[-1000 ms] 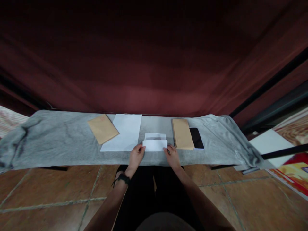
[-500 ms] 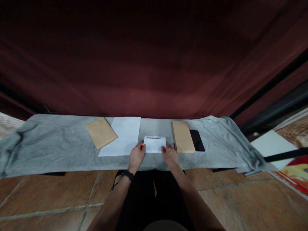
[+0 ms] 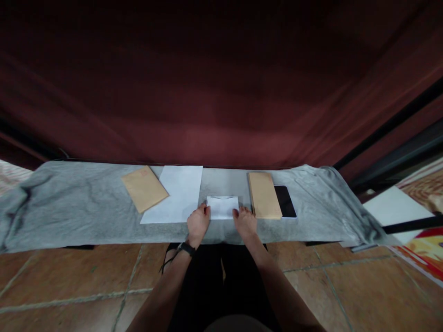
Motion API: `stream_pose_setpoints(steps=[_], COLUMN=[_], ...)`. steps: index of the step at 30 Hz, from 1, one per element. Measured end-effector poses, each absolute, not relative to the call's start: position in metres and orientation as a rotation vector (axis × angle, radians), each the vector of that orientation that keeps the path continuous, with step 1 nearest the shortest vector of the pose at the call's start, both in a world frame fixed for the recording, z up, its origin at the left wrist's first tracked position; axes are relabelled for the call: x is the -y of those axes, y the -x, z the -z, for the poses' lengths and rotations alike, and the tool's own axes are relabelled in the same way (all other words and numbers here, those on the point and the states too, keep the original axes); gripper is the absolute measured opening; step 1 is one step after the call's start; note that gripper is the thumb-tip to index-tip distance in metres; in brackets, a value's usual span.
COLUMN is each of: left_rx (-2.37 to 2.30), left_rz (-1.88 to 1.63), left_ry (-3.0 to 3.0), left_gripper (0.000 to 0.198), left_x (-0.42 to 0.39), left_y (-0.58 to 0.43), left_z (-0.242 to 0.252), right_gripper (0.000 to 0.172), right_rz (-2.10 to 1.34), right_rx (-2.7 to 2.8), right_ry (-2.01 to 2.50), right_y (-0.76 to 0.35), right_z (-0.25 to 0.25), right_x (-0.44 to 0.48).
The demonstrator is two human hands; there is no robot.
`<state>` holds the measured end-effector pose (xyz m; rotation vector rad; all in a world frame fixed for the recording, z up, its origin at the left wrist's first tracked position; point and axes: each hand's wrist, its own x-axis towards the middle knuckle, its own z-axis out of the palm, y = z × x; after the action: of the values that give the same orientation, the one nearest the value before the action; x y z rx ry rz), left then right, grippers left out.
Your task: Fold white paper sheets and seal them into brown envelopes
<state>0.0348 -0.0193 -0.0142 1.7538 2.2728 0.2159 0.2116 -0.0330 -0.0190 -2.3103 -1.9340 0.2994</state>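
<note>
A folded sheet of white paper [image 3: 222, 210] lies in front of me, a slight gap showing along its far edge. My left hand [image 3: 198, 224] is closed at its left edge, with thumb and fingers pinching the paper's side. On the opposite edge, my right hand [image 3: 245, 222] grips the paper, its thumb on top. The fingertips beneath the paper are hidden. Left of my left hand lies a stack of flat white sheets [image 3: 182, 193], partly under brown envelopes [image 3: 144, 189]. Just right of my right hand is a pile of brown envelopes [image 3: 266, 196].
A dark-screened phone [image 3: 285, 201] lies beside the right envelope pile. Grey cloth [image 3: 86, 203] covers the narrow table. Behind it rises a dark red curtain-like surface [image 3: 221, 115]. A black bar [image 3: 411, 226] and a white panel [image 3: 394, 207] stand at the right.
The gap at the folded paper's far edge looks slightly different. Both hands keep their hold on its sides, almost unmoved. The view has shifted a little.
</note>
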Motion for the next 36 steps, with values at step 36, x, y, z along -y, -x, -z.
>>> stream_pose_setpoints(steps=[36], left_rx=[-2.116], left_rz=[-0.409], left_ry=[-2.111], left_gripper=[0.038], left_x=[0.022], left_y=[-0.052], left_z=[0.024], right_gripper=[0.051], right_rz=[-0.094], right_rx=[2.113], right_ry=[1.75], right_y=[-0.177], right_z=[0.073], right_x=[0.046])
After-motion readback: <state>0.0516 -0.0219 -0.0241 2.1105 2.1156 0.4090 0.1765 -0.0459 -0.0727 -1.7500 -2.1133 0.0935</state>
